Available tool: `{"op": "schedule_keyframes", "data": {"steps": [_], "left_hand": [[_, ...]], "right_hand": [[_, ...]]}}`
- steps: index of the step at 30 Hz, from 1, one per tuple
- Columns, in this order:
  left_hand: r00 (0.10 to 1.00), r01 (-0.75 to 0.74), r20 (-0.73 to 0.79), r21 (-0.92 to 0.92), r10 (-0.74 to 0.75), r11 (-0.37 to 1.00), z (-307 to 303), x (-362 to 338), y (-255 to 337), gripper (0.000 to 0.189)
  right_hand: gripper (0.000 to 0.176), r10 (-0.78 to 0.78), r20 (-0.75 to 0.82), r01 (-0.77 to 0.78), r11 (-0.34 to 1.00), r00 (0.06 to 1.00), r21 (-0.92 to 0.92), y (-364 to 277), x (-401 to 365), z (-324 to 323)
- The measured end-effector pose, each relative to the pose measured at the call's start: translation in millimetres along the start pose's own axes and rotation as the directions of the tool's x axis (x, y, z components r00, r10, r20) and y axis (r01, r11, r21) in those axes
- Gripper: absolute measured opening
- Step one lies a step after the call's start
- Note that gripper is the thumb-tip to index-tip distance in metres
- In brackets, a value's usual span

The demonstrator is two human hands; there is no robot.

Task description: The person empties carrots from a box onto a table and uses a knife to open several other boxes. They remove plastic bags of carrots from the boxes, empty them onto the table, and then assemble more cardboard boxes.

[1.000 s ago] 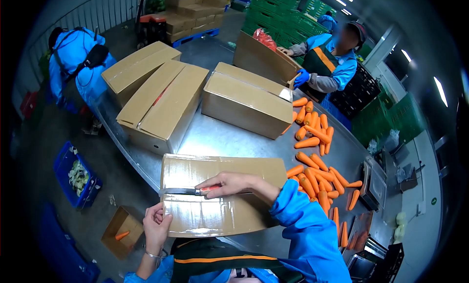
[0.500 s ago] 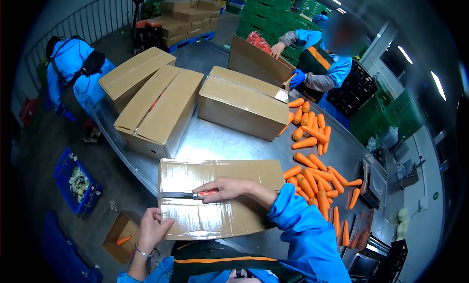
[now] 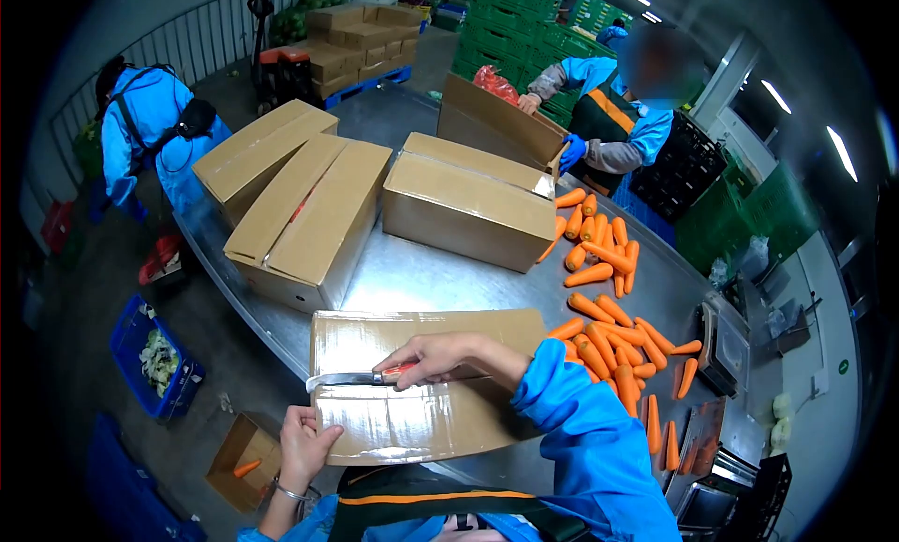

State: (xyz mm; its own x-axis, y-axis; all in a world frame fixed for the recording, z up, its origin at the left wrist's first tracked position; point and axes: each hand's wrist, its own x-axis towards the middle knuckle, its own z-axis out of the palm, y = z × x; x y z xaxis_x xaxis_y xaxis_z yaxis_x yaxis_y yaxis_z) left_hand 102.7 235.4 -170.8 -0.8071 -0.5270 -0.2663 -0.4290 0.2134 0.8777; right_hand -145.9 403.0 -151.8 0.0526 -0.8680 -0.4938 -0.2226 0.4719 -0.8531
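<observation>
A taped cardboard box [image 3: 487,341] lies on the metal table in front of me. My right hand [image 3: 435,357] is closed around the red handle of a knife [image 3: 351,378], whose curved blade lies along the taped middle seam, its tip at the box's left end. Fingers bent and thumb on top, my left hand [image 3: 307,442] grips the box's near left corner. Right beside the box is a pile of orange carrots [image 3: 609,345].
Three closed boxes [image 3: 468,200] stand on the far part of the metal table [image 3: 421,271]. Across it, a person [image 3: 609,121] holds an open box [image 3: 496,121]. Another person [image 3: 154,130] bends at the left. A scale [image 3: 726,345] sits right, a blue crate [image 3: 154,359] on the floor.
The knife blade has shifted slightly towards the box's left end, and a pale strip now shows at its tip. The person at the left has straightened a little. The whole view has shifted slightly.
</observation>
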Motion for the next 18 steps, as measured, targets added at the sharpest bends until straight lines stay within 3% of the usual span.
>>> {"op": "schedule_keyframes", "data": {"steps": [2,5,6,7,9,10,11,13,18], "left_hand": [[1.0,0.003,0.009,-0.013,-0.003,1.0,-1,-3,7,0.04],[0.999,-0.049,0.02,0.045,0.048,0.998,-2,5,-15,0.041],[0.993,-0.094,0.068,0.001,0.094,0.996,-3,7,-21,0.044],[0.99,-0.083,0.084,-0.301,0.114,0.95,4,13,-34,0.046],[0.991,-0.052,0.115,-0.092,0.063,0.994,3,19,-39,0.047],[0.993,-0.064,0.075,-0.279,0.088,0.958,4,13,-28,0.043],[0.996,-0.085,-0.017,-0.084,0.084,0.993,10,14,-52,0.038],[0.994,-0.092,-0.08,-0.205,0.077,0.974,15,10,-52,0.036],[0.987,-0.102,-0.132,-0.046,0.095,0.994,3,-1,-10,0.034]], "right_hand": [[0.048,0.037,0.03,-0.039,0.996,0.999,0.085,-10,-4,0],[0.048,0.006,0.017,-0.005,0.999,1.0,-0.041,12,12,-10],[0.048,-0.251,-0.024,0.235,0.932,0.968,-0.274,22,19,-13],[0.047,-0.242,-0.033,0.224,0.935,0.97,-0.275,19,21,-12],[0.047,-0.205,-0.007,0.196,0.947,0.979,-0.256,10,20,-12],[0.046,-0.151,0.011,0.151,0.974,0.989,-0.17,7,15,-14],[0.045,-0.091,0.026,0.093,0.993,0.995,-0.074,8,10,-15],[0.043,-0.192,0.058,0.197,0.976,0.98,-0.097,17,0,-22],[0.041,-0.081,0.006,0.081,0.989,0.997,-0.127,-5,-11,-11]]}}
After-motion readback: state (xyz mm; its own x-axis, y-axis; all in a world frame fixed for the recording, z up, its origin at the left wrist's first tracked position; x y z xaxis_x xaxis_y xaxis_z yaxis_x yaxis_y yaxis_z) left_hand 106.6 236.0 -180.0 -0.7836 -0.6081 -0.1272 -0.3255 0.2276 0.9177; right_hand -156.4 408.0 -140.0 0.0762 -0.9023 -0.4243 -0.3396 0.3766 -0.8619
